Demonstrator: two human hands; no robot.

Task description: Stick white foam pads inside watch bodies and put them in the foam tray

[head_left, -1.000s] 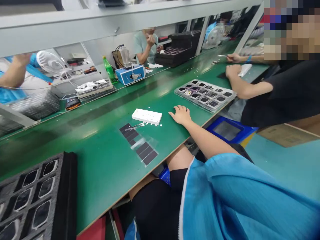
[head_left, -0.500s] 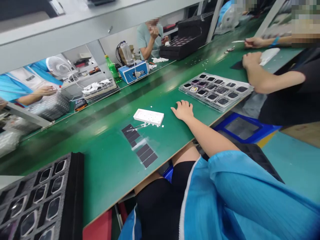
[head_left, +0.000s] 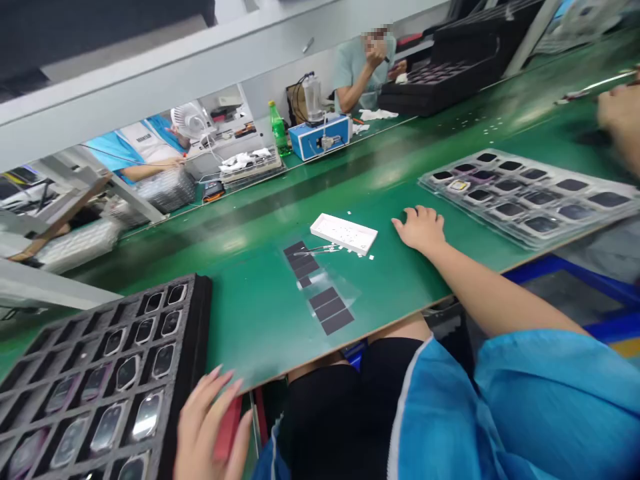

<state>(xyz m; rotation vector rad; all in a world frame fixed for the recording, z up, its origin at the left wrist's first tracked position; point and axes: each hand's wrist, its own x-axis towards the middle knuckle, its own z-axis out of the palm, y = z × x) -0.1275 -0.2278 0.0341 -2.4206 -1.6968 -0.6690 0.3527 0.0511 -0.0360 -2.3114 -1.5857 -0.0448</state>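
My right hand (head_left: 421, 228) lies flat on the green workbench (head_left: 250, 313), fingers stretched out, holding nothing. It rests just right of a white tray (head_left: 344, 233) with tweezers (head_left: 315, 251) beside it. My left hand (head_left: 209, 427) is at the bottom of the view, fingers extended and apart, next to the right edge of a black foam tray (head_left: 100, 373) filled with several watch-like parts. Dark rectangular strips on a clear sheet (head_left: 320, 293) lie between the two hands.
A clear tray of dark square parts (head_left: 530, 190) sits to the right, with a co-worker's hand (head_left: 620, 113) beyond it. Across the bench are a blue box device (head_left: 320, 141), a green bottle (head_left: 277, 128), a fan (head_left: 193, 120) and other seated people.
The view has swung left. My left hand has come into sight beside the black foam tray. My right hand stays flat on the bench.
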